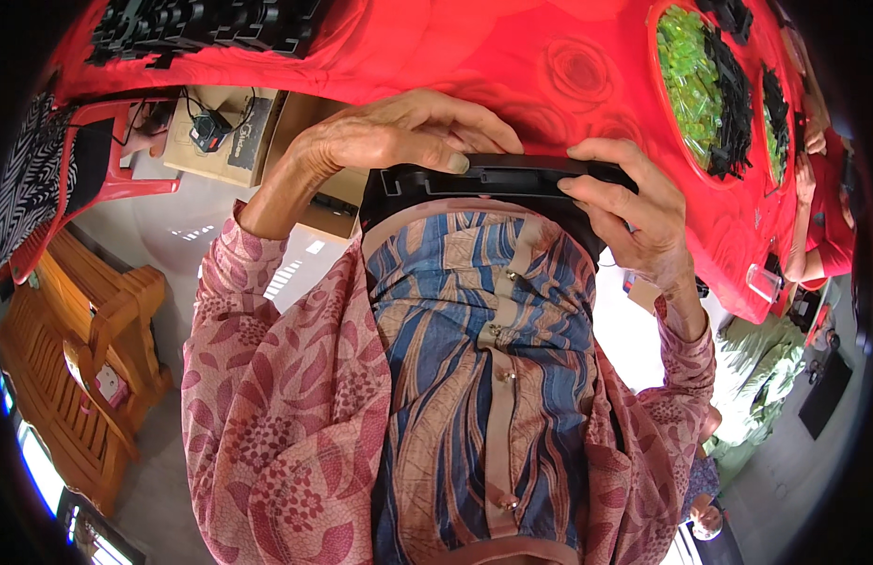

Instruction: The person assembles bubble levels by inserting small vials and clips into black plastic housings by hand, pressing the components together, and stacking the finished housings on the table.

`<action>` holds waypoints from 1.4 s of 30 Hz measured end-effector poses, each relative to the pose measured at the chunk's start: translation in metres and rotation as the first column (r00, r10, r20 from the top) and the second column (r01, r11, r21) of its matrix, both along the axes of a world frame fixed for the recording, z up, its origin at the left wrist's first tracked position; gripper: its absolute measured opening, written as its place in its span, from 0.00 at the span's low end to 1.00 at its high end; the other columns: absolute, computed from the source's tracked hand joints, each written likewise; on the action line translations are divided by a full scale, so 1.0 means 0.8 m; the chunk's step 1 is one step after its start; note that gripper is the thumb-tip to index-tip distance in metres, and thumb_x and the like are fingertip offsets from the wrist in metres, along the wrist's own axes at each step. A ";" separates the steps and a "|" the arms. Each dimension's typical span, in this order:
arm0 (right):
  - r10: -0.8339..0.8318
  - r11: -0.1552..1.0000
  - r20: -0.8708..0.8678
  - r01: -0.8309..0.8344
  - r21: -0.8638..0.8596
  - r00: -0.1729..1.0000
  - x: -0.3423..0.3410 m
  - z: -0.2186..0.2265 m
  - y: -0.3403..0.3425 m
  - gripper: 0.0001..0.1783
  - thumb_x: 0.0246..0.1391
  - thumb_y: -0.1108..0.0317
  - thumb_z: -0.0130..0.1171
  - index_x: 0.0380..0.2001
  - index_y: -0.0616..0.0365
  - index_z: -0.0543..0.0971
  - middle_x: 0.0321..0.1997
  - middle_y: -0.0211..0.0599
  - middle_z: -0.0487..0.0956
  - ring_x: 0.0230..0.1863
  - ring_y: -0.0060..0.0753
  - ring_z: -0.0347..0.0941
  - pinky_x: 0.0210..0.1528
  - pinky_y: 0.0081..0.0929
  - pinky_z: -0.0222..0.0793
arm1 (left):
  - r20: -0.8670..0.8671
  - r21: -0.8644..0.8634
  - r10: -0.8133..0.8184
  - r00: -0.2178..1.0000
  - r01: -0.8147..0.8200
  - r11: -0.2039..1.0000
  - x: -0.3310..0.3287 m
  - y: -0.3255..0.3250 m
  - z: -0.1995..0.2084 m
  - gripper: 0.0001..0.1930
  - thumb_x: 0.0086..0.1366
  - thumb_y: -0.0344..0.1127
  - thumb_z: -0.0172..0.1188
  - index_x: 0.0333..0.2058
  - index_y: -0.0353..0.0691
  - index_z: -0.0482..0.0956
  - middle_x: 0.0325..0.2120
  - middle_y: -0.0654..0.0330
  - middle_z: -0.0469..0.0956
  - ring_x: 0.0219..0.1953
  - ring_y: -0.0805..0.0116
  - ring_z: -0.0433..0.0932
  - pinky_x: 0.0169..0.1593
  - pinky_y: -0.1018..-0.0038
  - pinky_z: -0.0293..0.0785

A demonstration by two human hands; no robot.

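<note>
A long, narrow black plastic part [516, 177] with a slot along it lies level in front of my body, at the near edge of the red-covered table. My left hand [403, 132] is closed on its left portion, thumb at the upper edge and fingers stretched behind it, partly hidden. Around the right end, my right hand [636, 202] pinches the part, with one finger above and another on the near face. Both sleeves are pink with a leaf pattern.
On the red rose-patterned tablecloth [512, 56], black parts [210, 28] lie at far left and a round tray [655, 85] of green and black pieces at right. A red chair [126, 184], cardboard box [206, 151] and wooden bench [69, 367] stand left. Another person's arm [801, 226] is at right.
</note>
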State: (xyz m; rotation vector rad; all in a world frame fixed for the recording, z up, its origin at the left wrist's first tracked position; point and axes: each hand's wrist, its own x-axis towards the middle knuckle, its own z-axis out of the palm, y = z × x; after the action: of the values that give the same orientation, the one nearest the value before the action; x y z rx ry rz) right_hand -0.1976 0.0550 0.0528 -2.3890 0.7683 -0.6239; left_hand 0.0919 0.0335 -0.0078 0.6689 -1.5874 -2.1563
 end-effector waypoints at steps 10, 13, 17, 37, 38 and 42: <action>-0.046 0.995 -0.009 0.047 0.092 0.999 0.002 -0.012 0.000 0.22 0.38 0.86 0.61 0.40 0.56 0.83 0.47 0.41 0.77 0.40 0.38 0.78 0.37 0.29 0.75 | 0.020 -0.053 -0.021 1.000 0.022 0.998 0.002 0.000 -0.005 0.33 0.58 0.51 0.63 0.56 0.32 0.74 0.51 0.52 0.77 0.57 0.61 0.73 0.62 0.65 0.65; -0.038 0.998 -0.004 0.038 0.059 0.999 0.001 -0.016 0.000 0.22 0.39 0.86 0.61 0.40 0.56 0.83 0.48 0.41 0.77 0.41 0.39 0.78 0.37 0.29 0.76 | 0.014 -0.004 -0.033 0.999 0.033 0.999 0.003 0.000 -0.007 0.32 0.59 0.49 0.63 0.57 0.33 0.73 0.52 0.51 0.76 0.57 0.61 0.73 0.63 0.66 0.65; -0.035 0.998 -0.009 0.035 0.050 0.999 0.001 -0.013 0.001 0.22 0.39 0.86 0.61 0.40 0.56 0.83 0.48 0.42 0.76 0.41 0.40 0.78 0.39 0.29 0.76 | -0.002 0.038 -0.012 1.000 0.012 0.999 0.003 0.000 -0.008 0.30 0.60 0.46 0.63 0.57 0.32 0.72 0.53 0.50 0.76 0.58 0.61 0.73 0.64 0.66 0.65; 0.008 1.000 -0.096 -0.009 -0.011 0.995 0.007 -0.017 0.012 0.18 0.41 0.75 0.69 0.39 0.61 0.80 0.44 0.43 0.75 0.38 0.43 0.75 0.37 0.33 0.74 | 0.117 -0.233 0.211 0.970 -0.180 0.956 0.021 -0.002 0.003 0.23 0.52 0.34 0.73 0.47 0.39 0.79 0.42 0.58 0.82 0.45 0.68 0.80 0.52 0.72 0.74; 0.006 1.000 -0.095 -0.007 -0.012 0.995 0.010 -0.014 0.013 0.18 0.41 0.75 0.69 0.39 0.61 0.80 0.44 0.43 0.75 0.38 0.43 0.75 0.37 0.33 0.74 | 0.118 -0.233 0.210 0.971 -0.178 0.956 0.022 -0.001 0.003 0.23 0.52 0.34 0.73 0.47 0.39 0.79 0.42 0.58 0.82 0.45 0.68 0.80 0.52 0.72 0.74; 0.025 0.999 -0.010 -0.025 0.030 1.000 0.030 -0.002 0.011 0.18 0.39 0.75 0.69 0.38 0.61 0.79 0.45 0.43 0.74 0.39 0.45 0.74 0.35 0.34 0.72 | 0.173 -0.110 0.091 0.981 -0.073 0.991 0.017 -0.002 0.008 0.24 0.48 0.31 0.75 0.46 0.38 0.79 0.42 0.58 0.82 0.48 0.68 0.79 0.58 0.69 0.70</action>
State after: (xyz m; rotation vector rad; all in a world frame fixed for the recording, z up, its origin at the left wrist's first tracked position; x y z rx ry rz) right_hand -0.1736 0.0638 0.0512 -2.3726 0.7459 -0.5863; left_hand 0.1054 0.0317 -0.0015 0.8991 -1.7160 -1.9872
